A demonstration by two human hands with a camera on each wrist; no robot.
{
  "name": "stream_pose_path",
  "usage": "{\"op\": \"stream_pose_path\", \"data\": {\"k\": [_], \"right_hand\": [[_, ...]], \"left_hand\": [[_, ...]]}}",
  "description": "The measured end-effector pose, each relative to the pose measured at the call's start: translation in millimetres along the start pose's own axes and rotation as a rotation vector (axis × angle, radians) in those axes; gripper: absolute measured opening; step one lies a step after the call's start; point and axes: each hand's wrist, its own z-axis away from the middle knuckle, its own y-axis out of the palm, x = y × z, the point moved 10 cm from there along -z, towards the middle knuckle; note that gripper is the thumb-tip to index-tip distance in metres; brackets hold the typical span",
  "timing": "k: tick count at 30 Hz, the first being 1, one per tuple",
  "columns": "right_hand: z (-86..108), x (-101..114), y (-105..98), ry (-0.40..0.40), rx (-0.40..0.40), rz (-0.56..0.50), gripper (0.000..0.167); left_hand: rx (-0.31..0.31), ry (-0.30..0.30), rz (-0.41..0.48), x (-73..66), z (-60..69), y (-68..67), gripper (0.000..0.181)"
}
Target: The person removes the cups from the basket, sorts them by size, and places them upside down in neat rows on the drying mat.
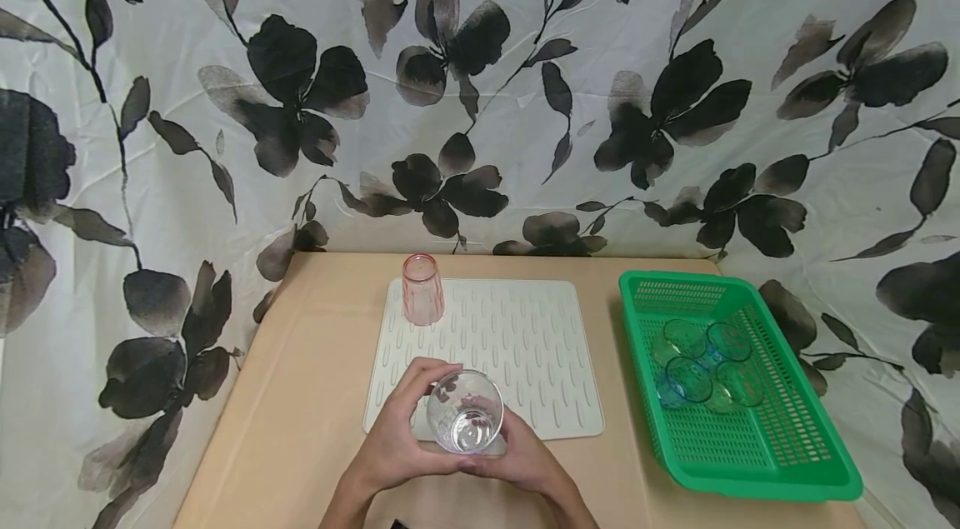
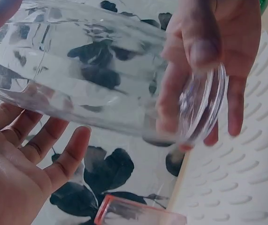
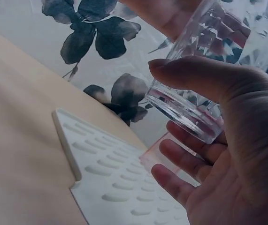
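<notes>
A clear drinking glass (image 1: 465, 411) is held up between both hands above the near edge of a white ribbed mat (image 1: 525, 346). My left hand (image 1: 399, 439) grips it from the left; in the left wrist view its fingers (image 2: 47, 140) curl under the rim end. From the right, my right hand (image 1: 525, 456) grips the base end, with its thumb (image 3: 190, 75) across the glass in the right wrist view. Tilted in the head view, the glass shows its open mouth. A pink glass (image 1: 423, 291) stands upside down on the mat's far left corner.
To the right sits a green plastic basket (image 1: 806, 450), with several blue- and green-tinted glasses (image 1: 686, 379) inside. The mat and basket are on a light brown table (image 1: 300, 371). A white cloth with dark flowers (image 1: 547, 162) hangs behind and at both sides.
</notes>
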Motion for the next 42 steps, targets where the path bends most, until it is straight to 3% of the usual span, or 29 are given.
{"op": "stream_pose_path", "data": {"k": [8,13,20,27,34,39,42], "right_hand": [[4.3,-2.3,-12.9,0.013,0.025,-0.150,0.067],[6.1,10.9,-25.4,-0.110,0.037,-0.236,0.068],[7.7,23.3,-36.7,-0.191,0.055,-0.380,0.069],[4.2,47.5,-42.1,-0.320,0.083,-0.502,0.066],[0.5,69.9,-45.5,-0.399,0.061,-0.438,0.068],[-2.4,85.8,-44.0,-0.470,0.038,-0.302,0.068],[-4.7,92.3,-41.6,-0.484,0.008,-0.196,0.070]], "left_hand": [[-0.073,0.022,-0.019,7.2,15.6,-25.3,0.095],[-0.094,0.018,-0.004,16.0,29.9,-33.8,0.091],[-0.082,-0.107,0.022,39.8,55.4,-28.7,0.084],[0.007,-0.259,0.024,64.0,72.3,-12.1,0.080],[0.107,-0.415,0.027,81.3,79.4,9.1,0.079],[0.166,-0.529,0.038,92.0,83.4,25.5,0.081],[0.174,-0.549,-0.014,95.3,84.3,29.8,0.082]]}}
